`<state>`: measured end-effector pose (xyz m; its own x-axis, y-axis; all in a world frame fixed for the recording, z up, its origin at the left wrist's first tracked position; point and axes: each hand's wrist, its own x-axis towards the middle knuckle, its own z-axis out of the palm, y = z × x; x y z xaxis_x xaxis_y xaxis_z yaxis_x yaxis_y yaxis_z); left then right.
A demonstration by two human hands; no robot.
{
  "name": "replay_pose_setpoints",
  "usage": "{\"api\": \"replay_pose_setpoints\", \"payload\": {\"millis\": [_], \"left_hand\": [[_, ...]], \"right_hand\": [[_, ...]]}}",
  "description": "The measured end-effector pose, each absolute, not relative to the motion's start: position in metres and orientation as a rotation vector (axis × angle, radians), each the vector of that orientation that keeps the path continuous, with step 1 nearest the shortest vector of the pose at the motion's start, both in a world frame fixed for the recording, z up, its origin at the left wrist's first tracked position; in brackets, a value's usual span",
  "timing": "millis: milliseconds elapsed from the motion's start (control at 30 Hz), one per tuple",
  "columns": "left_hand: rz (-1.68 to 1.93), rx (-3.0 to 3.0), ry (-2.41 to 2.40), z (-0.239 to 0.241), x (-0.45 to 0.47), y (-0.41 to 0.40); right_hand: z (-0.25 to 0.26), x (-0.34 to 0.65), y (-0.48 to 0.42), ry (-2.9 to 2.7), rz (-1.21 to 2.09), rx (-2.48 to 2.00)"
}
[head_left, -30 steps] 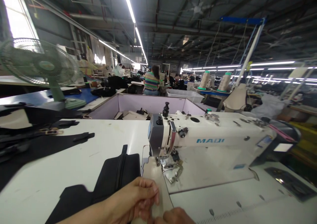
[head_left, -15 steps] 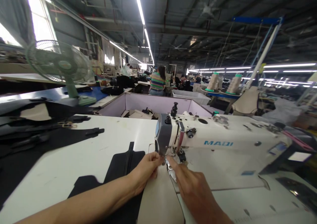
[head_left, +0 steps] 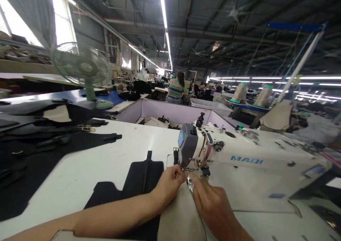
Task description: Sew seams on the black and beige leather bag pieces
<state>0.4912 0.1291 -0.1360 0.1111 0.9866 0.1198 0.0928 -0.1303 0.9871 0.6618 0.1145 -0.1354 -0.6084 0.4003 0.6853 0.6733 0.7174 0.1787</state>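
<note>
My left hand (head_left: 170, 184) is at the needle area of a white sewing machine (head_left: 245, 173), thumb and fingertips pinched together. What the pinch holds is too small to make out. Close beside it my right hand (head_left: 214, 200) is closed, its index finger reaching to a shiny metal guide (head_left: 190, 183) by the presser foot. A beige fabric piece (head_left: 181, 218) lies below and between both hands, running toward me. Under my left forearm is a black flat piece (head_left: 133, 177) with a raised strap along it. The needle tip is hidden by my fingers.
Black pieces with buckles (head_left: 53, 130) are piled on the left of the white tabletop (head_left: 87, 166). A green fan (head_left: 86, 68) stands behind them. Beyond the machine is a pale-walled bin (head_left: 176, 109) holding beige pieces; thread cones (head_left: 263, 97) and a person in a striped top (head_left: 176, 90) are farther back.
The view has turned left, so the scene sits farther right. Both hands stay by the needle, the left fingertips still pinched. A pale edge now shows at the bottom left.
</note>
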Motion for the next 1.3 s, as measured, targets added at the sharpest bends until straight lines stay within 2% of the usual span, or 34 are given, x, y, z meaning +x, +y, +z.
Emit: {"api": "replay_pose_setpoints", "payload": {"millis": [67,100,233,267,333,400,533,633,733,833,900,1067,1300], "left_hand": [[1.155,1.649,1.089,-0.131,0.48,0.115],[1.095,1.865,1.036,-0.127,0.474,0.108],[0.503,2.933,0.57,-0.107,0.459,0.091],[0.466,3.031,0.498,-0.102,0.458,0.09],[0.59,3.026,0.53,-0.097,0.46,0.092],[0.711,2.841,0.627,-0.097,0.463,0.095],[0.64,2.462,0.645,-0.109,0.467,0.1],[0.681,2.288,0.871,-0.12,0.466,0.109],[0.67,2.189,1.243,-0.126,0.461,0.128],[0.707,2.204,1.42,-0.13,0.456,0.146],[0.746,2.254,1.447,-0.134,0.456,0.151],[0.769,2.432,1.458,-0.145,0.46,0.146],[0.837,2.824,1.412,-0.157,0.457,0.15]], "right_hand": [[-0.138,0.667,0.105,-2.185,-0.207,-0.811],[-0.139,0.668,0.102,-2.124,0.073,-0.877],[-0.137,0.662,0.098,-1.654,1.312,-1.06],[-0.136,0.66,0.099,-1.552,1.491,-1.037],[-0.134,0.659,0.1,-1.494,1.63,-1.009],[-0.132,0.663,0.097,-1.603,1.614,-1.029],[-0.124,0.68,0.082,-1.766,1.574,-1.195],[-0.115,0.692,0.082,-1.855,1.55,-1.302],[-0.111,0.702,0.105,-2.058,1.267,-1.375],[-0.113,0.705,0.142,-2.255,0.721,-1.412],[-0.117,0.702,0.165,-2.28,0.516,-1.417],[-0.14,0.687,0.189,-2.219,0.339,-1.436],[-0.165,0.684,0.186,-2.157,0.343,-1.382]]}}
